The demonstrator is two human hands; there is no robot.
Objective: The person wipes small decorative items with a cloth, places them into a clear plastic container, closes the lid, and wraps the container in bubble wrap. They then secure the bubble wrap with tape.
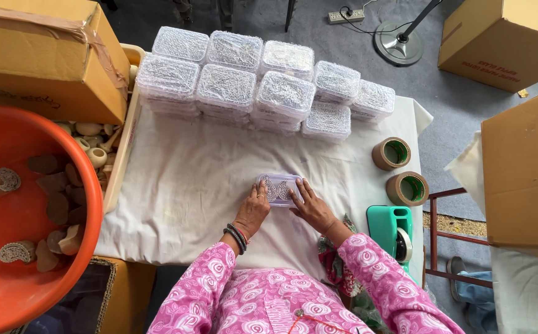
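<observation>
Both hands (284,209) on probably-lidded clear box (279,187)

Left hand (253,210) and right hand (311,208) lie palm-down, fingers extended forward

A small clear plastic box (279,188) with a patterned piece inside lies flat on the white-covered tabletop (182,185), between the left hand (253,209) and the right hand (311,207), both touching it. Along the far edge stands a stack of clear lidded boxes (262,83) — two rows, piled several high. A taped brown cardboard carton (46,55) sits at the far left. Another brown carton (504,37) rests on the floor at top right, and an open one (522,173) stands at the right.
</observation>
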